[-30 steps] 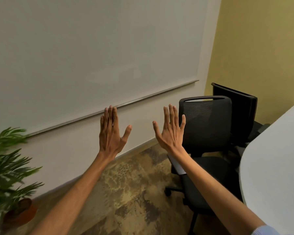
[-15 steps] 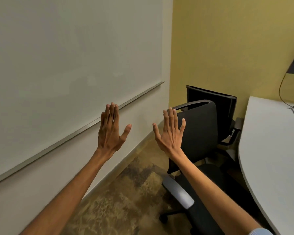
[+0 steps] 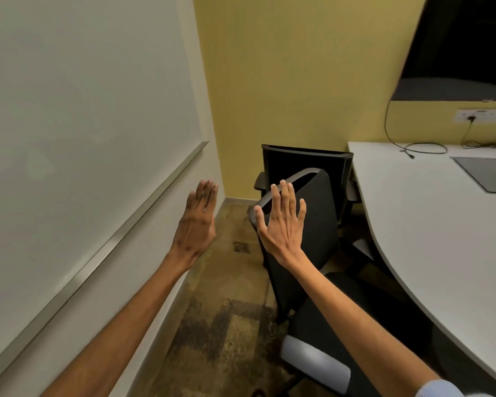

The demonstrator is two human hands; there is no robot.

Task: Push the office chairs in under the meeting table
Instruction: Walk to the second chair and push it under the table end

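Both hands raised flat, 2 office chairs not yet tucked in.

The left hand (image 3: 196, 224) and right hand (image 3: 282, 222) are spread, grip on nothing. The near chair (image 3: 312, 224) stands turned side-on beside the desk (image 3: 441, 239), the far chair (image 3: 304, 163) just behind it. Pushed at this angle, I judge its armrest (image 3: 315, 366) could catch the desk edge or bump the far chair.

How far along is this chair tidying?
Barely begun. Nothing looks done: the near office chair stands angled, its seat out from the white meeting table. In hand: both hands are raised with no grip on anything, the right hand in front of that chair's backrest and the left hand by the wall. Left: push it in; the far chair sits closer, perhaps needing a nudge.
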